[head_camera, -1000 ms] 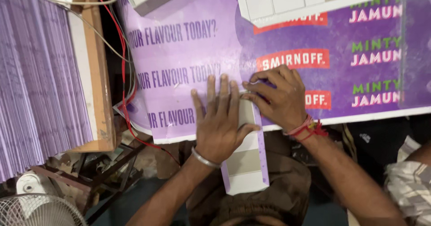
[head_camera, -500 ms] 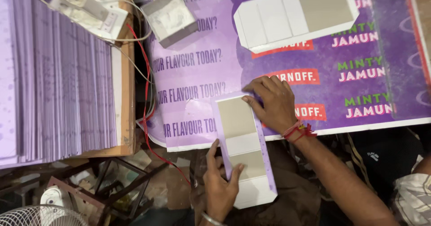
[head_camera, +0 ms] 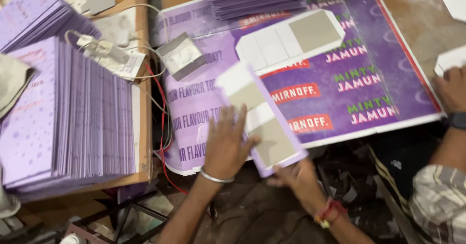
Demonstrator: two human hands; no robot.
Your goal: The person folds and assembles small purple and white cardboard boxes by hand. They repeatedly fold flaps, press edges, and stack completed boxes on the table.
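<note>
My left hand (head_camera: 225,144) lies flat on the folded purple card (head_camera: 259,120), pinning it; my right hand (head_camera: 296,178) has a grip pinching its lower edge, lifting it off the counter (head_camera: 383,127).

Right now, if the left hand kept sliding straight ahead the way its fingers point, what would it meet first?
The left hand lies flat on the purple folded card, fingers pointing up the table. Going on, it would cross that card first, then probably reach the small grey box by the wires, though depth is unclear.
</note>
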